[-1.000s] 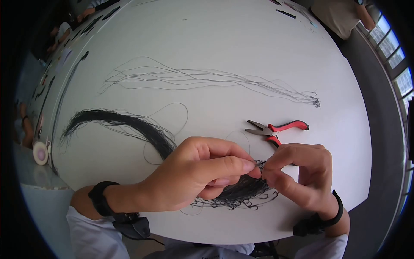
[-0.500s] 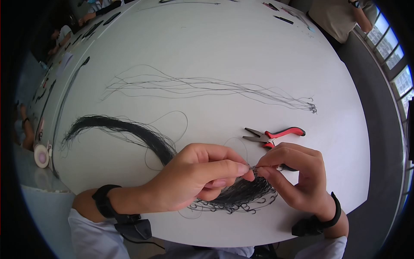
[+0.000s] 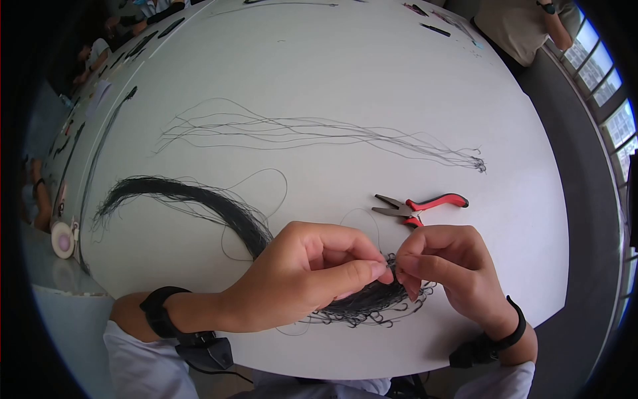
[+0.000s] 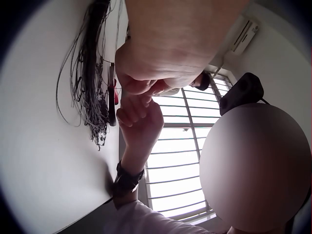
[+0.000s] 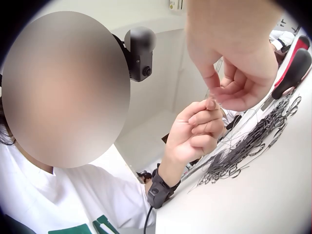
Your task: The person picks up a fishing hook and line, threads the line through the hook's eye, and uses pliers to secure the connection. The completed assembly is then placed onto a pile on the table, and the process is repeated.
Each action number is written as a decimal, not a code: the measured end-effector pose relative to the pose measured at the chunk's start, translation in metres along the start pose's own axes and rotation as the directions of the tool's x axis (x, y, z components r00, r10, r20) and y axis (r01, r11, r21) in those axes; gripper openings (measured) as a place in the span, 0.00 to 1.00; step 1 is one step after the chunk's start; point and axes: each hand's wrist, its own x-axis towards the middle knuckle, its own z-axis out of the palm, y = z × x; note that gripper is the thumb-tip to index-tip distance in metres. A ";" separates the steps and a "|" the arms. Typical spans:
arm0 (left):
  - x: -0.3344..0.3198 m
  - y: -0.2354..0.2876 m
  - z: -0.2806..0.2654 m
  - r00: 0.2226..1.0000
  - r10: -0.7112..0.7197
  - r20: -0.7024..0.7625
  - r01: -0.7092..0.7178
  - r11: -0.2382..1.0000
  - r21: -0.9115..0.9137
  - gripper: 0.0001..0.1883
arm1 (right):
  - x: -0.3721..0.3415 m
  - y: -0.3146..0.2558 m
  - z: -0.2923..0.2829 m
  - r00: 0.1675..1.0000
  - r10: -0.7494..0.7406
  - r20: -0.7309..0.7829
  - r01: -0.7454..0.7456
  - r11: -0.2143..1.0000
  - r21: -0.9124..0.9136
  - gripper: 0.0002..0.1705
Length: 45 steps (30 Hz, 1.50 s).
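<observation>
Over a bundle of dark fishing lines with hooks at one end (image 3: 365,302), both hands meet fingertip to fingertip. My left hand (image 3: 312,276) pinches a thin fishing line between thumb and forefinger. Close to its right, my right hand (image 3: 452,266) has thumb and forefinger pinched at the same line, other fingers curled. The right wrist view shows the left hand (image 5: 195,131) and right hand (image 5: 239,68) with fingertips nearly together; what lies between them is tiny and mostly hidden. Red-and-black pliers (image 3: 405,209) lie open just beyond the right hand.
Farther back on the white table (image 3: 299,73) lies a loose spread of hooked lines (image 3: 319,133). A black pen-like tool (image 3: 435,30) is at the far right. A round white object (image 3: 63,239) sits at the left edge. Other people are around the table.
The fingertips have shifted slightly left and down, and the right hand has turned, its fingers now pointing lower. The pliers and line bundles stay put; the head view tilted a little.
</observation>
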 end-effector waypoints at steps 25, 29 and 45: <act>0.002 -0.004 -0.001 0.999 0.010 -0.054 -0.012 0.999 -0.043 0.09 | 0.007 0.004 0.005 0.731 -0.664 0.156 0.490 0.353 -0.797 0.10; 0.002 -0.002 0.000 0.998 0.036 -0.047 -0.036 0.999 -0.006 0.09 | 0.006 0.004 0.003 0.743 -0.656 0.132 0.487 0.396 -0.779 0.09; 0.015 -0.013 -0.019 0.903 0.328 -0.279 -0.368 0.924 -0.105 0.14 | 0.007 -0.031 -0.059 0.513 -0.840 -0.180 0.197 0.319 -0.927 0.03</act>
